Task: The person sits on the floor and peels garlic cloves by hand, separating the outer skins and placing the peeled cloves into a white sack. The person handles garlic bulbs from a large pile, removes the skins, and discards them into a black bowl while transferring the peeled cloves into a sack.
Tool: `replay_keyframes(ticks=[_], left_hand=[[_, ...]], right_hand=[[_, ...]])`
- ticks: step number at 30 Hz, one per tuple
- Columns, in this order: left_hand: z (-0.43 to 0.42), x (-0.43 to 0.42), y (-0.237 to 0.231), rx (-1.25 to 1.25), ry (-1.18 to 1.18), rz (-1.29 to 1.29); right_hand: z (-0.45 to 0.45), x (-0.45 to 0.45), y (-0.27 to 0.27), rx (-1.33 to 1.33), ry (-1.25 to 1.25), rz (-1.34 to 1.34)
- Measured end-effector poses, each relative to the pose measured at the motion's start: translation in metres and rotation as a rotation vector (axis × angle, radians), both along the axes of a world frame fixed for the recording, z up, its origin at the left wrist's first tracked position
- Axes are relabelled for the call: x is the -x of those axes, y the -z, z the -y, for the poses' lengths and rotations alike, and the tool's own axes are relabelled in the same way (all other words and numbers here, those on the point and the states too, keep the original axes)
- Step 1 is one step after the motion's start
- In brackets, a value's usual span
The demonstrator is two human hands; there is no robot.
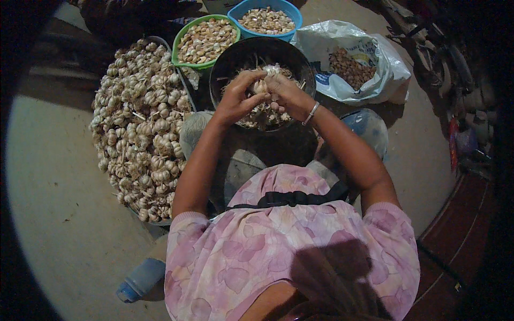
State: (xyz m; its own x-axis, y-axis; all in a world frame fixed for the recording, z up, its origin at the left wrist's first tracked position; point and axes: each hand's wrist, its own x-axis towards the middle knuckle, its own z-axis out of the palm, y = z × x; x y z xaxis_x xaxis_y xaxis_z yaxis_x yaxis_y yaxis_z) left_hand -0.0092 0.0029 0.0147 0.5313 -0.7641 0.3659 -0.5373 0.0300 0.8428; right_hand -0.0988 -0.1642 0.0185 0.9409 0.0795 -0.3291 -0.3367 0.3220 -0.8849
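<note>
Both hands meet over a dark round basin, in front of my lap. My left hand curls around a garlic bulb, thumb on its near side. From the other side, my right hand grips the same bulb, its fingers partly covering it. Below them in the basin lie garlic pieces, dry stalks and papery skins. A whiter bulb or piece of garlic shows just beyond my fingers. What my right fingertips touch underneath is hidden.
Left of me is a wide tray heaped with whole garlic bulbs. Beyond the basin stand a green basin and a blue basin, both holding loose cloves. An open white plastic sack with small brown pieces stands at right. A bluish object lies on the floor.
</note>
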Motion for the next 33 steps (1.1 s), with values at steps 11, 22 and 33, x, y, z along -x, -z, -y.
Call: replay_keyframes(ticks=[11,22,33], left_hand=[[0.000,-0.002,0.008,-0.027,-0.004,-0.090],[-0.006,-0.009,0.012,-0.060,-0.202,-0.240],[0.002,0.004,0.010,-0.111,-0.220,-0.004]], right_hand=[[0.000,-0.002,0.001,-0.034,0.052,-0.036],[0.014,0.001,-0.007,-0.025,0.274,0.022],[0.004,-0.004,0.014,0.621,0.092,0.201]])
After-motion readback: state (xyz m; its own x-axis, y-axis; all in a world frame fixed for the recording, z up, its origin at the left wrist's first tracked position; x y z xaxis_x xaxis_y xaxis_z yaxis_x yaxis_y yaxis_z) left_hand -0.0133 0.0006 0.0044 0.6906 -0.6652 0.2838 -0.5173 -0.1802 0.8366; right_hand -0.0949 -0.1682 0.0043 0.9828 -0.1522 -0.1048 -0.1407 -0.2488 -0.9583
